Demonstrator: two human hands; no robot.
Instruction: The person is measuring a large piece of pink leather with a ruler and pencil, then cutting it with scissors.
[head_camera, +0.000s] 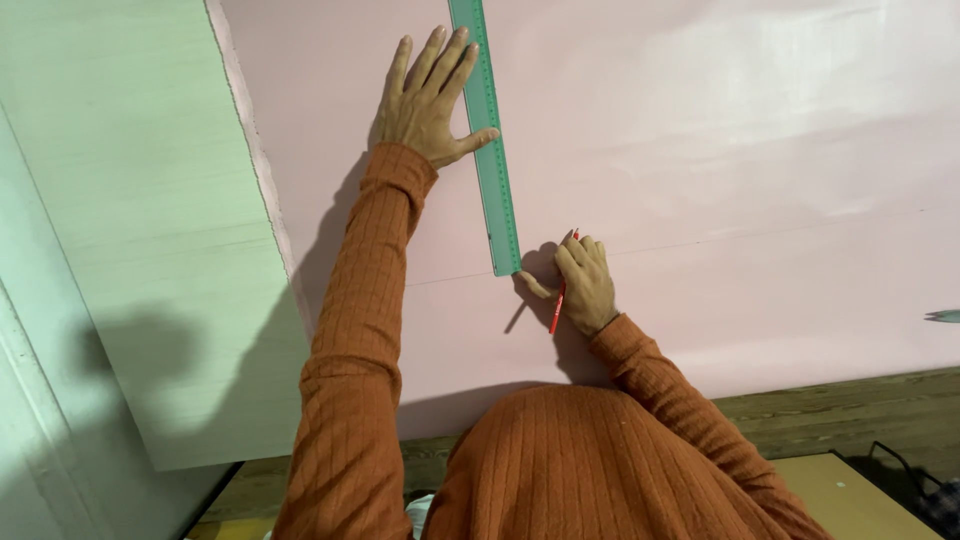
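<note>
Fingers of the left hand (432, 95) spread flat, pressing a long green ruler (487, 140) onto the big pink sheet (720, 150), which reaches a ragged left edge against a pale board (140, 200). At the ruler's near end, the right hand (585, 285) pinches a red pencil (559, 300), tip on the sheet.
</note>
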